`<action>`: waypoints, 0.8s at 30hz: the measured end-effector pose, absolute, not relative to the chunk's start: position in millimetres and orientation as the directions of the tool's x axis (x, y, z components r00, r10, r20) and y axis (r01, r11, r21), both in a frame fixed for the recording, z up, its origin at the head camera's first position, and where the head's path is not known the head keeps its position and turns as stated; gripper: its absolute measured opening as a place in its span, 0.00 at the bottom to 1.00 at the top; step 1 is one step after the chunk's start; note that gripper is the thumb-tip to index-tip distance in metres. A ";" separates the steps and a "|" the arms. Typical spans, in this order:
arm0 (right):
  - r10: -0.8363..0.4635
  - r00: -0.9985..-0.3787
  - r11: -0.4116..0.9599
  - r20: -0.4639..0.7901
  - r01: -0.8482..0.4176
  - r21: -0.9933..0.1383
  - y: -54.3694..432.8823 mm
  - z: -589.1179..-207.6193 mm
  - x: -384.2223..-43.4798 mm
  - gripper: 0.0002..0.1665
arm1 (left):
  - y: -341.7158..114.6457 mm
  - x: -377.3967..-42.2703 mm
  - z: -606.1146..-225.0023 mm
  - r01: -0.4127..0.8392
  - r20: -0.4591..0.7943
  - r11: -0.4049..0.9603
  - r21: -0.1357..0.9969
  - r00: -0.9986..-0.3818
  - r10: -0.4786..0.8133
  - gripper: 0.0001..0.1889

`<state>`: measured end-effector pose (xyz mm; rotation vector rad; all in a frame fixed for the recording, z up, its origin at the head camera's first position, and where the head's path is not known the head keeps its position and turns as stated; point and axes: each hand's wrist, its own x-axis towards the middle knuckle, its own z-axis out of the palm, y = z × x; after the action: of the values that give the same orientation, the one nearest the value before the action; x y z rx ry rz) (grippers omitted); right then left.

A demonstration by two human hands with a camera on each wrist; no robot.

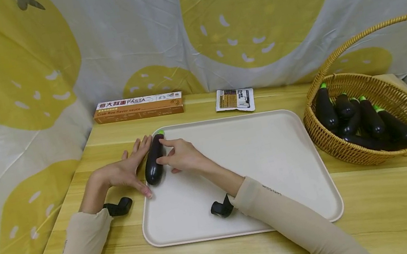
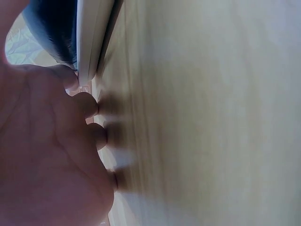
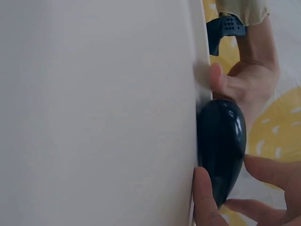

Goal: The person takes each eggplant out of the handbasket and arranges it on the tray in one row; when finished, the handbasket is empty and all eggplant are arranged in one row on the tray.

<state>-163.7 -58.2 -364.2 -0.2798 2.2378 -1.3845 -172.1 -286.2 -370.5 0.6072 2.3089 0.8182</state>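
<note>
A dark purple eggplant with a green stem end lies lengthwise along the left side of the cream tray. My right hand holds it from the right with bent fingers, thumb near the middle and a fingertip close to the stem. In the right wrist view, fingertips touch the eggplant near its narrow end. My left hand is spread at the tray's left edge, beside the eggplant, its thumb pointing toward the blunt end. The left wrist view shows this palm with fingertips down by the wooden table.
A wicker basket with a tall handle holds several eggplants to the right of the tray. Behind the tray are a pasta box and a small sachet. A patterned cloth hangs along the table's back and left.
</note>
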 end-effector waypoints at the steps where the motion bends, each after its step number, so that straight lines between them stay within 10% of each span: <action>1: -0.417 -0.858 0.464 -0.300 0.083 -0.882 -57.7 -363.8 -163.8 0.41 | -285.7 -172.1 -370.2 0.209 -0.390 0.704 0.679 -0.709 0.587 0.83; 24: -0.605 -0.759 0.543 -0.240 -0.172 -0.822 101.3 -303.8 -154.3 0.38 | -287.2 -170.8 -371.7 0.241 -0.358 0.684 0.688 -0.708 0.609 0.82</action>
<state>-154.3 101.3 -303.8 -0.6276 2.2749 -1.1343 -170.8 -287.2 -371.7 0.6503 2.3152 0.8344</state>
